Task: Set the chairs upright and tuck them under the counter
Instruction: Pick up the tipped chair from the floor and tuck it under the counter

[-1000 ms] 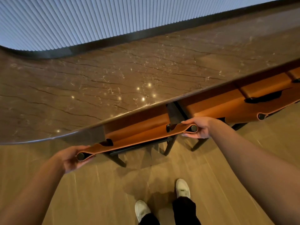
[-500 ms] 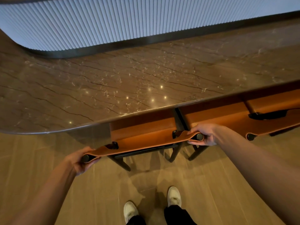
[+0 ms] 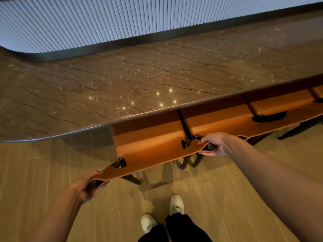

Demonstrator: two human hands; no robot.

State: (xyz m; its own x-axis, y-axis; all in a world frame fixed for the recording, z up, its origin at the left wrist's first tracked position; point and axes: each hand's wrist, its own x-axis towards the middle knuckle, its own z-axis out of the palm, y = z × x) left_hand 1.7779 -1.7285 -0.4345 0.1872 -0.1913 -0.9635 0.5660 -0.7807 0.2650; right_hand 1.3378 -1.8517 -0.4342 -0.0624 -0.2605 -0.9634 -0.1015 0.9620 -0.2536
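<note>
While both hands keep their hold on the near chair (image 3: 148, 151), the head view shows more of its tan seat out from under the counter (image 3: 122, 88) than a second ago. Left hand (image 3: 83, 187) is curled round the dark end of the backrest rail, right hand (image 3: 214, 144) round the other end. A second chair (image 3: 244, 117) stands tucked alongside.

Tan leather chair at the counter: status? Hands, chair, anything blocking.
Left hand and right hand each grip a dark end of the tan leather chair's backrest. Chair upright, seat partly under brown marble counter. Neighbouring tan chair close alongside on its right.
</note>
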